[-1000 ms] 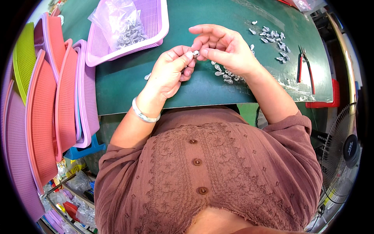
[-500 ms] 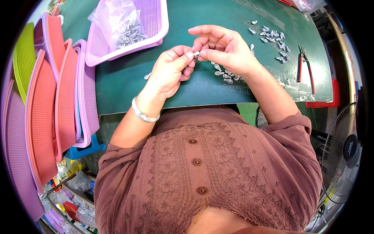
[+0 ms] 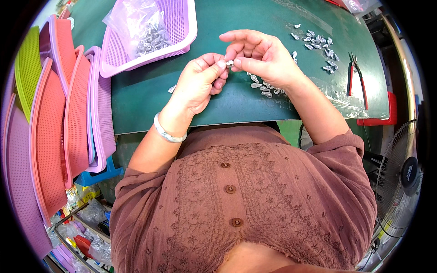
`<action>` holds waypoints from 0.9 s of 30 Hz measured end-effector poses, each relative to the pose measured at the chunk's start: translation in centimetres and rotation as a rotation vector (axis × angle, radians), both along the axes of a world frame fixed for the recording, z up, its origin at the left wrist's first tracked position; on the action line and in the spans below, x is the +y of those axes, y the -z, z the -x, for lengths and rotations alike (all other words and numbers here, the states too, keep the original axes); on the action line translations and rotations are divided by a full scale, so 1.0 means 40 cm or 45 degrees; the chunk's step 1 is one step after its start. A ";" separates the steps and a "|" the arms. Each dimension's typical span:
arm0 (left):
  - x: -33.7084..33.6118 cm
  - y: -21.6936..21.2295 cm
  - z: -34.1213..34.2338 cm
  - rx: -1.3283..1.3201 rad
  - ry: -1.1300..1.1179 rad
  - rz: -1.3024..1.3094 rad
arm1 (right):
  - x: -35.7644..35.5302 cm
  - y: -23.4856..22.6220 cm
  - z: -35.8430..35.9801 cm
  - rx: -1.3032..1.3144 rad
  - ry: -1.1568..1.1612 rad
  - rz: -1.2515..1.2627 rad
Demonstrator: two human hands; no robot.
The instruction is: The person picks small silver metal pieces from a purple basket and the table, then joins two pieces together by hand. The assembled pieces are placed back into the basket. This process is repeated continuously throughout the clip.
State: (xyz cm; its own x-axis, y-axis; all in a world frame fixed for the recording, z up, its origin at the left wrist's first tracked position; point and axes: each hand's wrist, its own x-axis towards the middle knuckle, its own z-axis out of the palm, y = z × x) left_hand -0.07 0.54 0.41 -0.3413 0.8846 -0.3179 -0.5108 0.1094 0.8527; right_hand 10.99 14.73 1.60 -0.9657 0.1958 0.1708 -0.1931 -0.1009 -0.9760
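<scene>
Above the green table, my left hand [image 3: 203, 82] pinches a small silvery metal piece [image 3: 230, 63] between thumb and fingertips. My right hand [image 3: 266, 57] meets it from the other side, thumb and a finger closed on the same piece while the other fingers are bent and raised. Fingers hide most of its shape. Just under my right hand lies a group of small drop-shaped silvery pieces [image 3: 266, 94], partly covered by the hand and wrist. One more such piece [image 3: 172, 88] rests on the table beside my left wrist.
A lilac mesh basket [image 3: 107, 68] at the far left holds a clear bag [image 3: 136, 34] of grey pieces. More silvery pieces [image 3: 318, 41] are scattered at the right, near red-handled pliers [image 3: 357, 79]. Stacked coloured baskets [image 3: 50, 145] stand left of the table; a fan [image 3: 396, 177] is at right.
</scene>
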 end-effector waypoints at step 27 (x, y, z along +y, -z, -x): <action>-0.018 -0.024 0.009 -0.196 0.067 -0.078 | -0.004 0.010 -0.002 0.203 0.156 -0.493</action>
